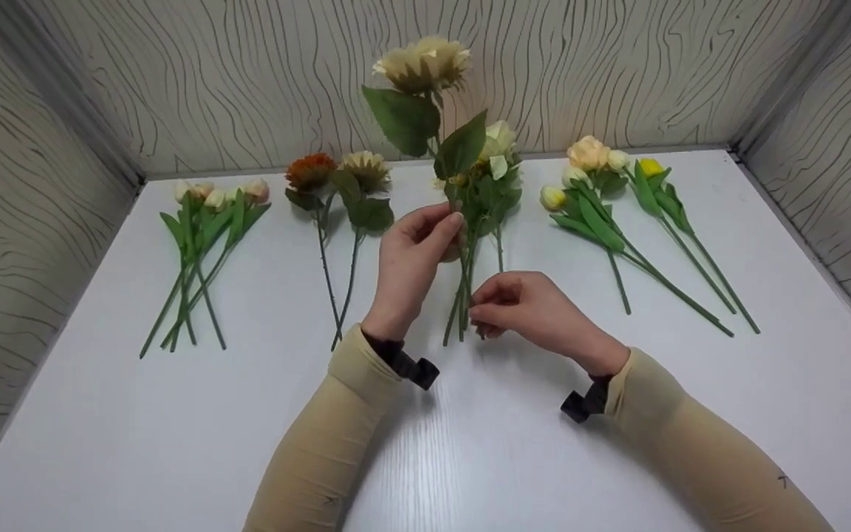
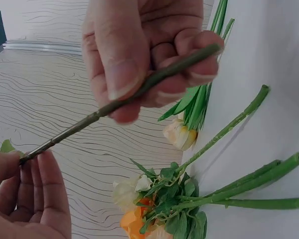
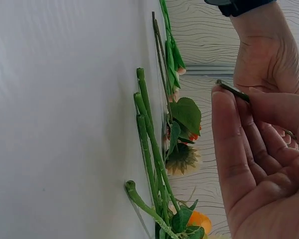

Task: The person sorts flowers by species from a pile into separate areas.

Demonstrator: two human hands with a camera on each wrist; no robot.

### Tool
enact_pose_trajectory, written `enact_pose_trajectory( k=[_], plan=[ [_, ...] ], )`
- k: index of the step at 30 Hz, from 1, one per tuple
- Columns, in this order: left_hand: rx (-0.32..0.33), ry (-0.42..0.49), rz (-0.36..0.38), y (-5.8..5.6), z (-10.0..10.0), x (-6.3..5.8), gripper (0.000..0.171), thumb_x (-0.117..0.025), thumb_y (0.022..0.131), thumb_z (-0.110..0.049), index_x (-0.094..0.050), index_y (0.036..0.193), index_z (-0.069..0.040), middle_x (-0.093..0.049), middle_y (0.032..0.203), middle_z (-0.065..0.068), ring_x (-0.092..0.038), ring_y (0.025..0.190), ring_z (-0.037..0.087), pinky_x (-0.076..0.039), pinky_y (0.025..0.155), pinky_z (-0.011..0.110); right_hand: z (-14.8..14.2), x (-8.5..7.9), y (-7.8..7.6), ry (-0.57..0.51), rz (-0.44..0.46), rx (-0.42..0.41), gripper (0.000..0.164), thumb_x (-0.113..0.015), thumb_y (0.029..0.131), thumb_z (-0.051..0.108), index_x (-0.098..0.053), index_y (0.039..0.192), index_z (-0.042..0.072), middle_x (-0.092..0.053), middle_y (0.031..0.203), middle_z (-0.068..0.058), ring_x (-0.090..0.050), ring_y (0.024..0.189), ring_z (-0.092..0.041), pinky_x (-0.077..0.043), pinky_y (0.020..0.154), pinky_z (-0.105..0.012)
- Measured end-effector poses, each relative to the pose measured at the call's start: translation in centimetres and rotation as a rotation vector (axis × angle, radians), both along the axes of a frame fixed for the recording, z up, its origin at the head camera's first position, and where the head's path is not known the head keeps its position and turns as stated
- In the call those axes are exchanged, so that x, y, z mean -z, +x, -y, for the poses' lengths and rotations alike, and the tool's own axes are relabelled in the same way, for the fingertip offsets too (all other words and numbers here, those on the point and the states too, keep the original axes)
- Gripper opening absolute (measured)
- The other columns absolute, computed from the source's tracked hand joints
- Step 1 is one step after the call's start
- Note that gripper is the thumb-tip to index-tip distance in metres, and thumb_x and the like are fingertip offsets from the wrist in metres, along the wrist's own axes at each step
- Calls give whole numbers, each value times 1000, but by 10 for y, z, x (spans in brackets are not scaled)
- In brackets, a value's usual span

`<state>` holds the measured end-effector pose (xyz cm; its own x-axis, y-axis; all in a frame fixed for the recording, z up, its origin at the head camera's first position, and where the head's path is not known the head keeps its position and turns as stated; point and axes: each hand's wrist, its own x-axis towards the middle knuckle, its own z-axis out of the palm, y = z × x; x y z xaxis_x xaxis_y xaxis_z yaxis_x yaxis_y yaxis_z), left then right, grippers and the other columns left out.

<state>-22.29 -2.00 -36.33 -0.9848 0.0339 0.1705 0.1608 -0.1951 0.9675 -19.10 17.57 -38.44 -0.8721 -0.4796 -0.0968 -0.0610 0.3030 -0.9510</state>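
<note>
The cream sunflower-like flower [image 1: 423, 66] is standing raised between both hands, its head showing above the mixed bunch [image 1: 501, 140] that is lying on the white table [image 1: 499, 465] behind it. The left hand [image 1: 414, 247] is pinching the stem [image 2: 79, 127] between thumb and fingers, just below the two broad leaves [image 1: 402, 122]; the right hand [image 1: 532, 310] is pinching it near the lower end [image 2: 214, 49], leaving a short tip jutting free.

The flower is probably artificial and weighing very little, though its wide head is likely making it top-heavy. The stem is looking thin and stiff — running nearly straight between the two grips — and might be rolling easily under a loose pinch. Petals and leaves are seeming soft, the parts likeliest to crease, so the bare stem is offering the best hold: one pinch below the leaves for steadying the head, another low down for controlling the tilt.
</note>
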Motion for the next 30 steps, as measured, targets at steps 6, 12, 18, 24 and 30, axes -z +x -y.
enact_pose_trajectory(
  k=[6,12,18,24,30],
  plan=[
    [-32,-53,-6,-1,7,0,29,-72,98,-18,-71,125,-6,-70,105,11,-69,92,26,-60,84,39,1,-2,0,-5,5,8,27,-75,96,22,-71,108,-2,-72,97,-24,-72,84,-30,-61,76,-39],
    [-52,-163,50,-14,44,-8,31,-69,100,-14,-68,129,-4,-70,110,15,-69,95,26,-60,81,35,-8,-12,0,-11,-23,51,31,-71,99,31,-72,110,3,-70,96,-23,-70,88,-40,-61,77,-42],
    [-119,-400,149,-27,101,-14,31,-68,101,-20,-67,130,-9,-66,115,10,-66,100,23,-58,87,39,-30,-25,-3,-37,-56,119,30,-70,99,33,-72,110,5,-70,97,-23,-69,91,-46,-61,78,-43],
    [-135,-560,243,-41,136,7,33,-63,104,-18,-63,133,-4,-63,118,13,-65,101,24,-57,92,40,-48,-29,-9,-72,-114,202,31,-71,99,33,-72,110,4,-69,98,-25,-71,86,-36,-62,75,-40],
    [-131,-647,282,-47,145,27,31,-61,105,-17,-64,131,0,-63,114,15,-63,97,25,-56,88,40,-51,-27,-12,-74,-114,206,32,-71,99,33,-72,111,4,-69,99,-26,-71,86,-32,-62,75,-40]
  ],
)
